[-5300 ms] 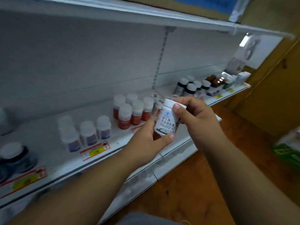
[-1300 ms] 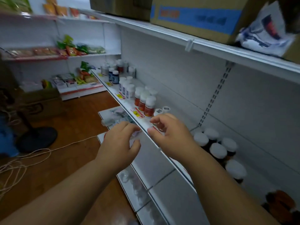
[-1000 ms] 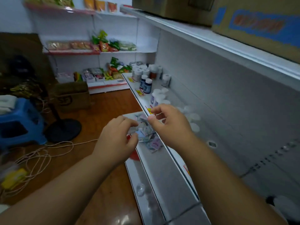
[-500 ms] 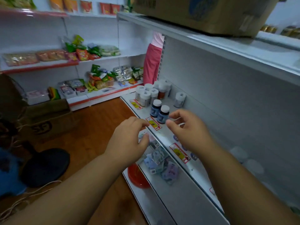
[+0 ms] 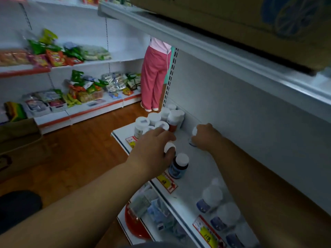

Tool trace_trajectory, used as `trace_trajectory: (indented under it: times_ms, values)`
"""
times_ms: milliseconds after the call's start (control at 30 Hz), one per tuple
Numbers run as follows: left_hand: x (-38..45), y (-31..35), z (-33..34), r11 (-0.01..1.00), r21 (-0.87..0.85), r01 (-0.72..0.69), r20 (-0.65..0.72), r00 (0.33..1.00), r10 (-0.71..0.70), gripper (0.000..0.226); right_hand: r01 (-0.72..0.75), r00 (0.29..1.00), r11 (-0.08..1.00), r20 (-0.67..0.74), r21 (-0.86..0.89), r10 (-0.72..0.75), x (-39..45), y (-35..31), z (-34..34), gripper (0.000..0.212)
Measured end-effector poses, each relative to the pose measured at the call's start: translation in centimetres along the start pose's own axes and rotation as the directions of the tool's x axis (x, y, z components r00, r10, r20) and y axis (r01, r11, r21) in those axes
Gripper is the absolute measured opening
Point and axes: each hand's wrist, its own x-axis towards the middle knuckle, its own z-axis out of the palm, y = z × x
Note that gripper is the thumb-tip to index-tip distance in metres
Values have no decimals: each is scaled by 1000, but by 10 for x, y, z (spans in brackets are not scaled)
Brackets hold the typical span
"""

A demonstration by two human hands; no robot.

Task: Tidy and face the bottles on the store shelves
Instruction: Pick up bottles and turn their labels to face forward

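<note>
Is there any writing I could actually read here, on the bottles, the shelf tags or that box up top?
None can be read.
Shelf price tags: yellow and red print, blurred.
Dark blue bottle: label too blurred.
White bottle caps: small stickers, too small.
Cardboard box: blue graphic only, dark marks at the top edge cut off.

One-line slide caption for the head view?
Left hand grips a dark bottle at the shelf front while right hand holds a white-capped bottle by the back panel.
</note>
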Motion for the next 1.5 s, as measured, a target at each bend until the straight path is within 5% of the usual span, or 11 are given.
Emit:
trace_trajectory:
  times_ms: [200,400,700,833,1100,1200,1300,1500]
  values:
    - [27,-35,2,994,-34,-107,79,991,109,30,-103,964,991,-255,-88,78,11,-7,32,32]
    - [53,-61,-10,962,-144,-232,114,962,249,23,-197,957,976,-236,-93,170,22,-16,23,33]
    - [78,-96,-34,861,-176,-477,240,828,507,24,-280,929,959,-238,46,283,25,-32,31,21]
    - [91,-98,-33,828,-216,-518,268,784,560,25,-310,905,948,-283,72,318,28,-35,34,35]
    - [94,-78,-6,874,-310,-374,266,849,458,55,-113,688,826,-556,553,466,-64,-55,-7,17]
    - [78,-47,5,813,-434,-388,289,795,533,69,-106,603,735,-544,670,583,-123,-68,-24,32]
    - [42,0,3,727,-617,-300,353,721,597,46,-194,522,624,-459,757,719,-184,-69,-31,41]
    - [-51,108,23,578,-811,92,503,614,608,10,149,601,321,-343,935,722,-334,-15,-12,10]
